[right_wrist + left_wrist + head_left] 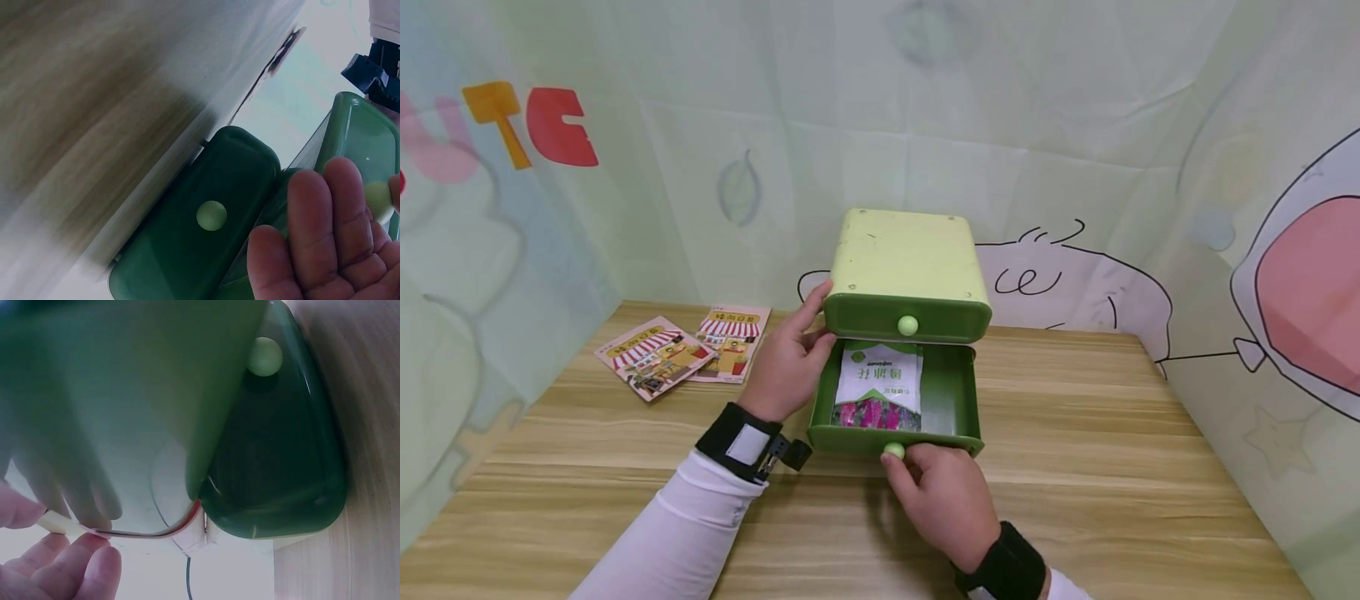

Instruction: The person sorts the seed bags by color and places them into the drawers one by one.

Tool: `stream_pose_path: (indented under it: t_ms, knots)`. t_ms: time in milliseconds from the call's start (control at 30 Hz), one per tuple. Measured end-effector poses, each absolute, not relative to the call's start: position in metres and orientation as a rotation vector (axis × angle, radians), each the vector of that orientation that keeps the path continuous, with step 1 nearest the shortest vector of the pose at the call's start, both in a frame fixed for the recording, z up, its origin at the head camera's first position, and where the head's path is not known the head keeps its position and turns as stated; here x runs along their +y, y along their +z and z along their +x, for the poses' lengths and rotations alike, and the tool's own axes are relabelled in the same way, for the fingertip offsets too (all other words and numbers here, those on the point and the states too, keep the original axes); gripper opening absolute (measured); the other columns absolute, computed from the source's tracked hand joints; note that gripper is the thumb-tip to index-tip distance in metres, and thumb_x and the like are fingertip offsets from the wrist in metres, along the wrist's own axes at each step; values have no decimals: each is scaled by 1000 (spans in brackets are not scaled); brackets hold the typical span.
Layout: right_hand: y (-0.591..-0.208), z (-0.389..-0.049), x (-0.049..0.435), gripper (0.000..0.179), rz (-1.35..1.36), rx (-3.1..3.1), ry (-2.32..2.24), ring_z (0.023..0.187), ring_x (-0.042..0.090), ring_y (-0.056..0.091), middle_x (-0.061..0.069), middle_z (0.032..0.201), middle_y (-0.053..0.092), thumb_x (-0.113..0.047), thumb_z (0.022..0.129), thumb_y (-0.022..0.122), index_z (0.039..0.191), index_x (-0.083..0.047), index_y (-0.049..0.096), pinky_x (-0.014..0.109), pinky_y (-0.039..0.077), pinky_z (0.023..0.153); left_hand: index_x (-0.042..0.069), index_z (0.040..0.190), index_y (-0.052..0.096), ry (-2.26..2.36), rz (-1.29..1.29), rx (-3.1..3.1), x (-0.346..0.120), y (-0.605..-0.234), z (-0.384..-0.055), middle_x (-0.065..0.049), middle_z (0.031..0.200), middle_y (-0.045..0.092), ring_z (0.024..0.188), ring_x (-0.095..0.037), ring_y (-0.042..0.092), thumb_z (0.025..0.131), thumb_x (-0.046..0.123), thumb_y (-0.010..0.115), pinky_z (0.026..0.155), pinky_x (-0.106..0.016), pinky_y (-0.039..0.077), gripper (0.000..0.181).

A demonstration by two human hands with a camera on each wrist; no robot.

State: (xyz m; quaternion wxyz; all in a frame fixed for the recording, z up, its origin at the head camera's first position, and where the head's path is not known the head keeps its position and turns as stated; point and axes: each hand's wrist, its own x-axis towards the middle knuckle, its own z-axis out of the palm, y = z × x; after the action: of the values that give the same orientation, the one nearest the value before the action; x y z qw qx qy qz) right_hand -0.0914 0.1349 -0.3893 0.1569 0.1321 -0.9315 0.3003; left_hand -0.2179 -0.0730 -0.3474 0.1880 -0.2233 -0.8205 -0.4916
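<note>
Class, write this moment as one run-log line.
left hand: holding drawer cabinet; right hand: pinching knob of open drawer; flower-print packet: inside drawer; two awning-print packets: on table

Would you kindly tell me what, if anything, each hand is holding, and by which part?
The right hand pinches the open drawer by its round knob; the left hand holds the cabinet at its left front edge.

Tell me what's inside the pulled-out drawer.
The pulled-out drawer holds a white packet picturing pink flowers, on the left in the head view, with bare green floor to its right. What lies beneath the packet is covered; the drawer's back is hidden by the upper drawer.
</note>
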Motion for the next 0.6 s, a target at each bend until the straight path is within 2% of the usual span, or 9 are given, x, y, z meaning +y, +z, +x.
stream_pose_path:
  t_ms: [600]
  knots:
    - [-393, -96, 136, 47, 380, -2586, 918, 41, 1, 32, -15, 46, 30, -42, 94, 55, 52, -25, 40, 21, 26, 38, 43, 146, 26, -1353, -629, -2330, -75, -349, -218, 7, 144, 37, 99, -13, 57, 93, 8, 58, 73, -32, 55, 71]
